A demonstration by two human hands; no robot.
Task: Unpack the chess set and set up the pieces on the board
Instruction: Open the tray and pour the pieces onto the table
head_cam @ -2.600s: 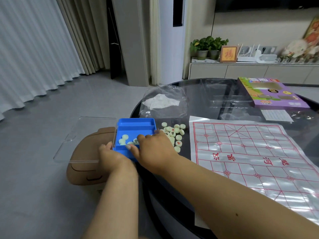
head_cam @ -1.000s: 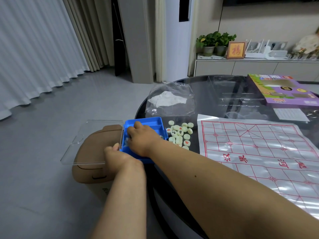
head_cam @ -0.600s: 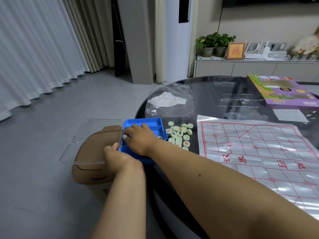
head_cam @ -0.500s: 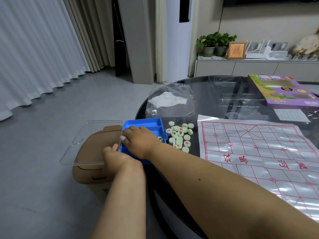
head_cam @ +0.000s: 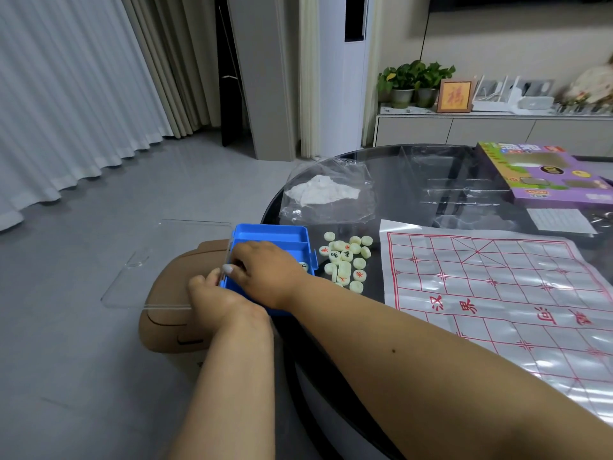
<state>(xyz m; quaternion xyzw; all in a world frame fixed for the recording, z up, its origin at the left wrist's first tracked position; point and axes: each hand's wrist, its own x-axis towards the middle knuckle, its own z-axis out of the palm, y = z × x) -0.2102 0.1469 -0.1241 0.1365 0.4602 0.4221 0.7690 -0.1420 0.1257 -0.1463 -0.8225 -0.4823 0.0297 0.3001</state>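
Head view is showing you reaching your right hand [head_cam: 265, 270] into the blue plastic tray [head_cam: 270, 235] at the left edge of the round, glossy black tabletop [head_cam: 411, 180], fingers curled down inside it; what that grip is pinching is hidden, so you cannot tell. Your left hand [head_cam: 212, 298] is gripping the tray's near-left corner, where the clear hinged lid [head_cam: 159, 260] is lying open flat over a tan rounded stool [head_cam: 169, 313]. Just right of the tray, small pale-green disc pieces [head_cam: 346, 260] with red and black characters are sitting in a loose heap. A shiny, wrinkled plastic board sheet [head_cam: 504, 293] printed with a red grid is lying at centre right. Compared with half a second ago, your right hand is sitting slightly lower in the tray, and the heap is unchanged.
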